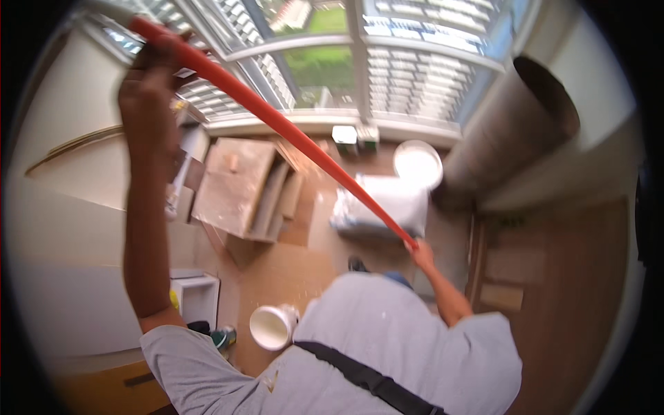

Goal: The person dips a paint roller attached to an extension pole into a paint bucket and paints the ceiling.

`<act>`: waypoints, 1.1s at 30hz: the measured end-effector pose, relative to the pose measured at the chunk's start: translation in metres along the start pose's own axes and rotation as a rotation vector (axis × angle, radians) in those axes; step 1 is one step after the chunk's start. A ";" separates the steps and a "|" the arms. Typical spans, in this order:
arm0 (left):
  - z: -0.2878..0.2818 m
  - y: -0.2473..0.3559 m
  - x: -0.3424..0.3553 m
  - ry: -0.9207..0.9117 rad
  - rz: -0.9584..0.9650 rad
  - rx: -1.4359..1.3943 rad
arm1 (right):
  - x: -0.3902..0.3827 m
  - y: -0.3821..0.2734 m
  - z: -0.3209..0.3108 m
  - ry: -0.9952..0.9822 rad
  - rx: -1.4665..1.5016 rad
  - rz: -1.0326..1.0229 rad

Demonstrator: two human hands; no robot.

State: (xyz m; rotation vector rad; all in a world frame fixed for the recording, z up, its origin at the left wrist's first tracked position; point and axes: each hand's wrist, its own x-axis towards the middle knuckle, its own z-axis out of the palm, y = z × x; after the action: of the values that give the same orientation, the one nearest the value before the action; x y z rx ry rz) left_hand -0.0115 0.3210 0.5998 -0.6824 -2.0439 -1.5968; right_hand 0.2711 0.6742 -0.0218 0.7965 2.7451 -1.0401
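A long red pole [277, 121] slants across my view, its far upper end at the top left and its lower end near my waist. High on the left, my left hand [153, 66] is closed around the upper part of the pole, slightly blurred. My right hand [419, 253] grips the lower end at waist height on the right. Past my left hand, a pale grey part [107, 10] continues from the pole toward the picture's rim; its kind cannot be made out.
Ahead stand a worn wooden cabinet [232, 183], a plump white sack [394, 200] and a round white tub [418, 164]. A large brown roll [501, 128] leans at right. A white bucket [272, 328] sits by me. Windows [360, 59] fill the far side; a pale wall [69, 207] rises left.
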 end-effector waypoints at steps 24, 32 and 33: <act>0.132 -0.067 0.276 0.053 0.054 -0.270 | 0.255 -0.114 -0.090 0.208 0.358 -0.224; 0.118 -0.139 0.332 -0.009 0.165 -0.311 | 0.347 -0.163 -0.010 0.424 0.289 -0.330; 0.114 -0.147 0.347 -0.027 0.169 -0.324 | 0.364 -0.177 -0.001 0.461 0.269 -0.347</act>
State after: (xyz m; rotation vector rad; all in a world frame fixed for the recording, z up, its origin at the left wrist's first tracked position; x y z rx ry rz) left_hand -0.3783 0.4376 0.6815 -0.9675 -1.7081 -1.8427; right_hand -0.1304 0.7226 -0.0147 0.6729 3.2640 -1.4784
